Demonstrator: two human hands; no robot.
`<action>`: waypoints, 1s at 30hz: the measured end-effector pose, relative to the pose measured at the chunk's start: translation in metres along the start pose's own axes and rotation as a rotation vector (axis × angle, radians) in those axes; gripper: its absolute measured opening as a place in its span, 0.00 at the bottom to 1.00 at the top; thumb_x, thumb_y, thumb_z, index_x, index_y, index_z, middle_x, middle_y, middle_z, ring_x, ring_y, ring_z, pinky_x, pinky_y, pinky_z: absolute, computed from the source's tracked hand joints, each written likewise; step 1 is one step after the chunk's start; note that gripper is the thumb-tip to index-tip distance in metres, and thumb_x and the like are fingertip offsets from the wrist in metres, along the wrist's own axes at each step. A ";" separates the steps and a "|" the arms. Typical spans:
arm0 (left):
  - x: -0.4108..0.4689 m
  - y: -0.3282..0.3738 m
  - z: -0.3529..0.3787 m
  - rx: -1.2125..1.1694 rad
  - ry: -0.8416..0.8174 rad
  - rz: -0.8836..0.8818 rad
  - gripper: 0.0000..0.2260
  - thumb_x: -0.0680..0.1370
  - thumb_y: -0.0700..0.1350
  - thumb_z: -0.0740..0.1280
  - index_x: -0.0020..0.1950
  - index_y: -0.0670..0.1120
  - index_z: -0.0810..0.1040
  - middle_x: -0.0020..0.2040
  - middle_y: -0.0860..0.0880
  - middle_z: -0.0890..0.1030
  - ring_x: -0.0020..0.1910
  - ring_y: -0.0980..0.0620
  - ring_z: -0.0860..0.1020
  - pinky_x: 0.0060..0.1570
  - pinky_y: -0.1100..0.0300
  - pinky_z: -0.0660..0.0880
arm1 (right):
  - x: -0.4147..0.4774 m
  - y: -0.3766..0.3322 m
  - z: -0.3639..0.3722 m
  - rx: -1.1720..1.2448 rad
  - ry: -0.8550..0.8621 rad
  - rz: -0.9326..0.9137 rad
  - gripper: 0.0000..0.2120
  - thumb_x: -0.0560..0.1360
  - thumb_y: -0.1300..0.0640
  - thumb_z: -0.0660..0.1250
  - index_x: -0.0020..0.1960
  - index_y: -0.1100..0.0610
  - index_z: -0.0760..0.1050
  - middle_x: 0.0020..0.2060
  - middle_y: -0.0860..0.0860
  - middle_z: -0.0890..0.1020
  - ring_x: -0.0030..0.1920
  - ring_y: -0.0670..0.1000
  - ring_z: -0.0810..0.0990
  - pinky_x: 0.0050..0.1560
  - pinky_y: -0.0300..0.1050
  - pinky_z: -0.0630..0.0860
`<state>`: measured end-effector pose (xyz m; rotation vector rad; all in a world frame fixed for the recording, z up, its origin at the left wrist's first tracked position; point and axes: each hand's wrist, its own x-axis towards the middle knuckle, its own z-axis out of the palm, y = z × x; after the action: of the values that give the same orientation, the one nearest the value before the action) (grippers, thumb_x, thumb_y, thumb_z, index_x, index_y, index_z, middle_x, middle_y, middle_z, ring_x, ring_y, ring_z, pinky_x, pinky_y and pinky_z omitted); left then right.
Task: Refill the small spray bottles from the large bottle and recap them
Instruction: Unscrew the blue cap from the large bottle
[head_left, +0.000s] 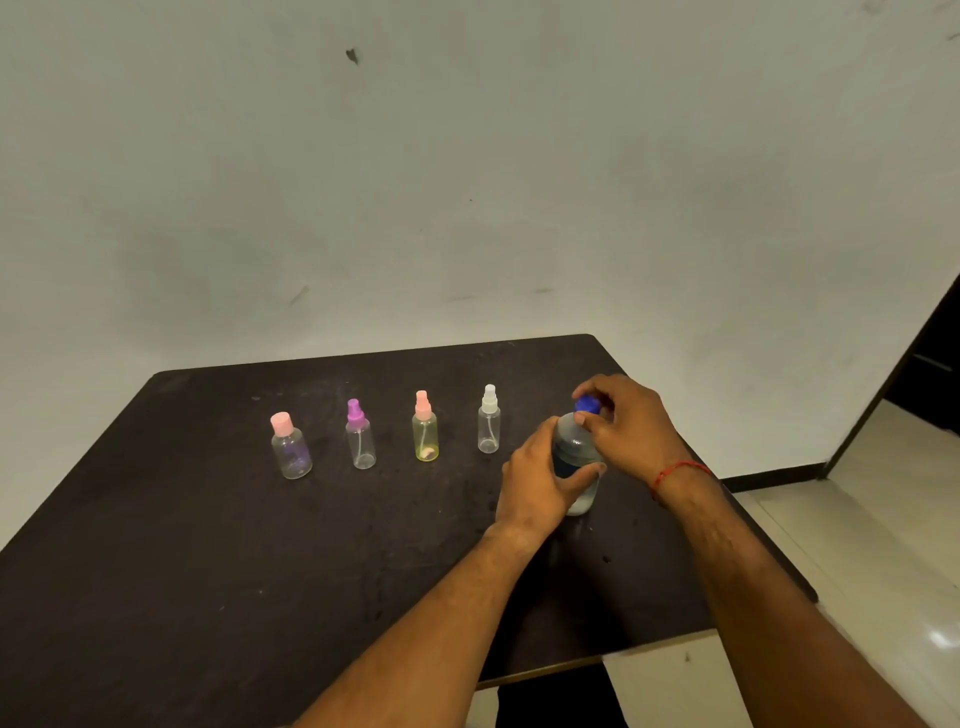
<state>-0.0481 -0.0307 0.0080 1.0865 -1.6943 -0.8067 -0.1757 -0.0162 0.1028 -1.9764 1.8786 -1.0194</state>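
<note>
Large bottle (574, 447) stands upright toward the right side of the table (208, 571). Left hand (535, 480) wraps its body; right hand (628, 421) pinches the blue cap (587, 402). Step, as I judge it: uncapping. Keep the base planted and turn the cap only (grip lightly, a squeezed wall could spill). Four small bottles (426, 431) stand capped in a row to its left. The clear one (489, 423) is nearest and easily knocked.

A plain indoor room, possibly in a home: a dark desk (208, 519) stands against a scuffed, pale painted wall (467, 156), with glossy pale floor tiles (883, 545) and a dark doorway (935, 374) at right.
</note>
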 end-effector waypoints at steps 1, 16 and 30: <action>0.000 0.000 0.000 -0.001 -0.001 0.000 0.26 0.70 0.56 0.78 0.65 0.60 0.73 0.55 0.61 0.81 0.56 0.63 0.79 0.58 0.57 0.80 | 0.000 0.001 -0.001 0.024 -0.041 -0.016 0.15 0.73 0.64 0.70 0.56 0.50 0.78 0.53 0.49 0.79 0.54 0.50 0.78 0.58 0.43 0.76; -0.001 0.001 0.000 0.011 0.007 -0.001 0.26 0.70 0.58 0.78 0.65 0.59 0.74 0.55 0.60 0.81 0.55 0.61 0.80 0.57 0.56 0.80 | -0.005 0.012 0.000 0.074 0.092 -0.031 0.11 0.72 0.61 0.73 0.50 0.49 0.77 0.47 0.47 0.80 0.47 0.47 0.79 0.48 0.35 0.73; -0.003 0.003 0.002 0.079 0.015 0.001 0.28 0.71 0.58 0.77 0.67 0.55 0.72 0.60 0.59 0.80 0.59 0.60 0.77 0.61 0.55 0.78 | -0.096 0.065 0.040 0.390 0.210 0.381 0.13 0.68 0.64 0.76 0.46 0.53 0.76 0.43 0.48 0.81 0.44 0.45 0.81 0.44 0.37 0.79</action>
<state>-0.0501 -0.0267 0.0093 1.1423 -1.7262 -0.7343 -0.1958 0.0530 0.0035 -1.2805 1.8773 -1.3813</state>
